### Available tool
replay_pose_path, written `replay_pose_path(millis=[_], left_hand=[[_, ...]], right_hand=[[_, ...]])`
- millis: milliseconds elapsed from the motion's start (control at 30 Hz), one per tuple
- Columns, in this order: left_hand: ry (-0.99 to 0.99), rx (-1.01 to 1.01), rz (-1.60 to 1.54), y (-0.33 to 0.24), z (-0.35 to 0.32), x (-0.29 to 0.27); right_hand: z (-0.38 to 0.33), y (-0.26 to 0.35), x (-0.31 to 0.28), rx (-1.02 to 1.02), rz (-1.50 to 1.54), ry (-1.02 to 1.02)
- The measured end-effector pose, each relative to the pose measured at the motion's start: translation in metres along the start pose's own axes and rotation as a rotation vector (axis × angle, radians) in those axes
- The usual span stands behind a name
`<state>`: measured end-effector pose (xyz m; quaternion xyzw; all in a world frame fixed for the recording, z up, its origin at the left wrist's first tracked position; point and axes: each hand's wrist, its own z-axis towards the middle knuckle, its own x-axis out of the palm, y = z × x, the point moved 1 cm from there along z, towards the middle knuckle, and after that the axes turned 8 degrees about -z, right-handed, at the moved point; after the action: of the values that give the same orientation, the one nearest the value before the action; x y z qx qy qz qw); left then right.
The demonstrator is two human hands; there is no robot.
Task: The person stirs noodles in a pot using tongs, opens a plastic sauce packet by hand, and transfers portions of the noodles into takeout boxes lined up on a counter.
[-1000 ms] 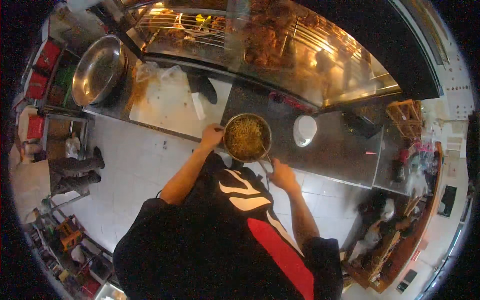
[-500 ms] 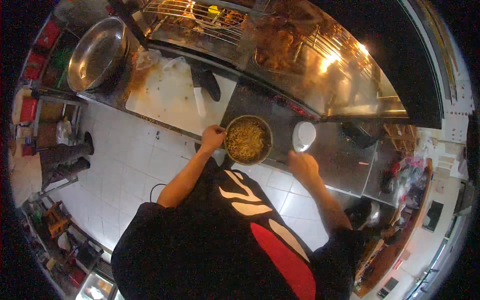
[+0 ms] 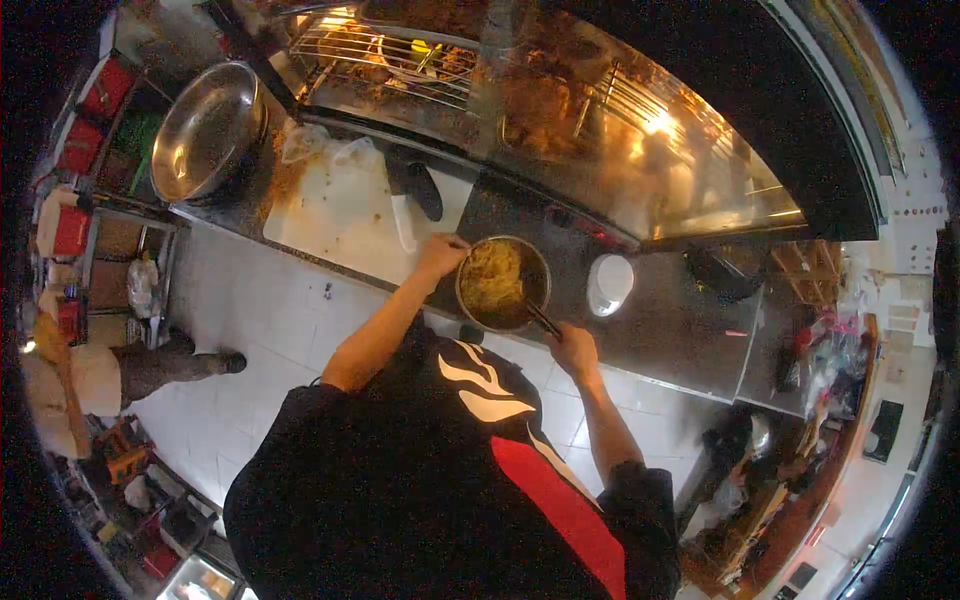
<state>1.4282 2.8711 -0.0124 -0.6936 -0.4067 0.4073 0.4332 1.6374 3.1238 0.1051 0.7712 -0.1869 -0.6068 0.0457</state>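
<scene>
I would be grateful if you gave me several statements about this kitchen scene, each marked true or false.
1. The left hand is at the left side of the round metal vessel. True.
2. The right hand is empty. False: it holds a slim dark utensil that reaches into the vessel.
3. The white container stands to the right of the vessel. True.
4. The vessel is empty. False: yellowish-brown food lies in it.
5. The white board lies to the left of the vessel. True.
</scene>
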Motion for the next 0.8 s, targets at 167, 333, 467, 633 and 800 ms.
replay_pose_path(millis=[167,333,467,633,800], left_hand=[[0.076,-0.047,0.059,-0.034,0.016,-0.015],[-0.043,-0.057,-0.040,-0.033,-0.007,-0.035],[0.029,-0.187,-0.279,-0.029,-0.043,-0.054],[-0.066,-0.273,-0.490,-0.005,-0.068,-0.069],[-0.069,-0.234,-0.437,0.041,-0.095,-0.071]], right_hand=[[-0.023,-0.025,0.014,-0.078,0.088,-0.153],[-0.039,-0.003,-0.043,0.019,0.043,-0.086],[-0.049,0.020,-0.103,-0.063,0.043,-0.177],[-0.046,0.022,-0.134,-0.050,0.035,-0.114],[-0.010,0.029,-0.095,-0.140,-0.441,0.028]])
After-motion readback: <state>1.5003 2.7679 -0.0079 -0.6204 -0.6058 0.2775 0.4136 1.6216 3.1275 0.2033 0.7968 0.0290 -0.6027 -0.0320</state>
